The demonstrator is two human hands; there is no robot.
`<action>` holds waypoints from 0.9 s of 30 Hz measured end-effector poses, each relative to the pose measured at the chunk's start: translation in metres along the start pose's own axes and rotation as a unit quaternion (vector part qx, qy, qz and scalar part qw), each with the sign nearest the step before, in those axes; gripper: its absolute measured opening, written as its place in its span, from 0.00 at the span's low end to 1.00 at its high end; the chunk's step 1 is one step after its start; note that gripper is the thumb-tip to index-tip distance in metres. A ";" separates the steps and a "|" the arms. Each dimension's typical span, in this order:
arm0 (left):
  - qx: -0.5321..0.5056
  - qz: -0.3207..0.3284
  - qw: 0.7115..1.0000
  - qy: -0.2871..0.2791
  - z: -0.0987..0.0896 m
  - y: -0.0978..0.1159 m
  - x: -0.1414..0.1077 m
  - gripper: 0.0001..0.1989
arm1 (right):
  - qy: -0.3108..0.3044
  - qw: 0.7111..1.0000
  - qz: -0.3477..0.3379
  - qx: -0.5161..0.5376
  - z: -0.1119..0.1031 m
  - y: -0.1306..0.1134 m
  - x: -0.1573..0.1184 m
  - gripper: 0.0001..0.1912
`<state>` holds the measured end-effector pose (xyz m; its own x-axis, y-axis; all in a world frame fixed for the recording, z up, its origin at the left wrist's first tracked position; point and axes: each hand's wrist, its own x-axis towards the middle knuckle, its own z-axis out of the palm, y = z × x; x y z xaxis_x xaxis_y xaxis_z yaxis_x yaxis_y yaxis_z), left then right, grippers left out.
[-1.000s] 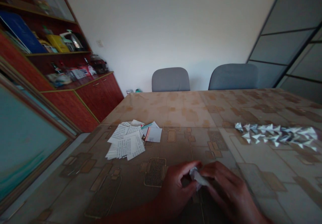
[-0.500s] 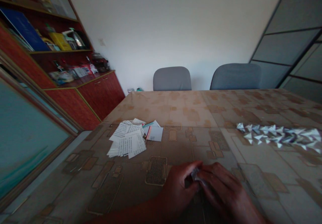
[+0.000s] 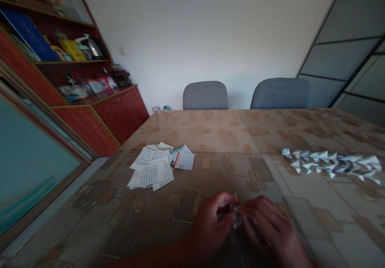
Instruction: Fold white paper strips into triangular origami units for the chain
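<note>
Near the front edge of the table, my left hand (image 3: pixel 212 224) and my right hand (image 3: pixel 267 224) meet over a small folded paper piece (image 3: pixel 237 220). The fingertips of both hands pinch it, and they cover much of it. Its exact shape is hard to make out. A loose pile of printed paper sheets (image 3: pixel 155 171) lies to the left beyond my left hand. Two rows of folded paper pieces (image 3: pixel 331 163) with pointed tips run along the right side of the table.
The table (image 3: pixel 210 131) has a patterned brown cover. Two grey chairs (image 3: pixel 206 95) stand at its far edge. A red cabinet (image 3: pixel 120 113) with shelves of bottles, books and a kettle is at the left.
The fingers have shifted around the paper piece, which now shows lower between them, with a small pale tip above. Both hands remain together in nearly the same place.
</note>
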<state>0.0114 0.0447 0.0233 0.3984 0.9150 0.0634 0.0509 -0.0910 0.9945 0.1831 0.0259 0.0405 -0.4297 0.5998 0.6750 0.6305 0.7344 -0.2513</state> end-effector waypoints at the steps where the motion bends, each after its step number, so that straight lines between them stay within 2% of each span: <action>1: -0.007 -0.005 1.000 0.008 0.000 0.001 0.001 0.06 | -0.006 1.000 0.012 0.014 -0.001 0.000 0.000 0.08; 5: -0.076 -0.039 0.996 0.034 -0.001 0.003 0.007 0.06 | -0.036 0.983 0.120 0.133 -0.006 0.001 0.001 0.07; 9: -0.137 -0.054 0.988 0.049 -0.003 0.002 0.012 0.08 | -0.042 0.931 0.250 0.262 -0.004 0.004 0.003 0.06; 12: -0.145 -0.051 0.987 0.053 -0.003 0.003 0.012 0.07 | -0.032 0.899 0.293 0.326 0.003 0.005 0.002 0.05; 14: -0.115 -0.042 0.990 0.065 -0.003 0.003 0.010 0.06 | -0.019 0.890 0.303 0.339 0.007 0.006 0.000 0.04; 17: -0.073 -0.025 0.994 0.076 -0.002 0.004 0.007 0.04 | -0.018 0.896 0.301 0.325 0.008 0.006 -0.002 0.03; 19: -0.060 -0.022 0.995 0.077 0.000 0.004 0.006 0.03 | -0.025 0.913 0.281 0.296 0.006 0.005 -0.002 0.03; 22: -0.049 -0.027 0.995 0.081 0.002 0.003 0.006 0.04 | -0.033 0.950 0.217 0.224 0.001 0.002 -0.001 0.01; 24: -0.035 -0.025 0.996 0.083 0.003 0.002 0.005 0.03 | -0.021 0.971 0.167 0.172 0.000 0.000 0.000 0.05; 27: 0.012 -0.016 0.996 0.082 0.003 0.001 0.004 0.02 | 0.009 0.988 0.107 0.109 0.001 -0.002 0.000 0.06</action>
<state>0.0160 0.0475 0.0240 0.2421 0.9691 0.0461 0.0835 -0.0682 0.9942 0.1815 0.0252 0.0405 -0.2884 0.7446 0.6020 0.5511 0.6432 -0.5316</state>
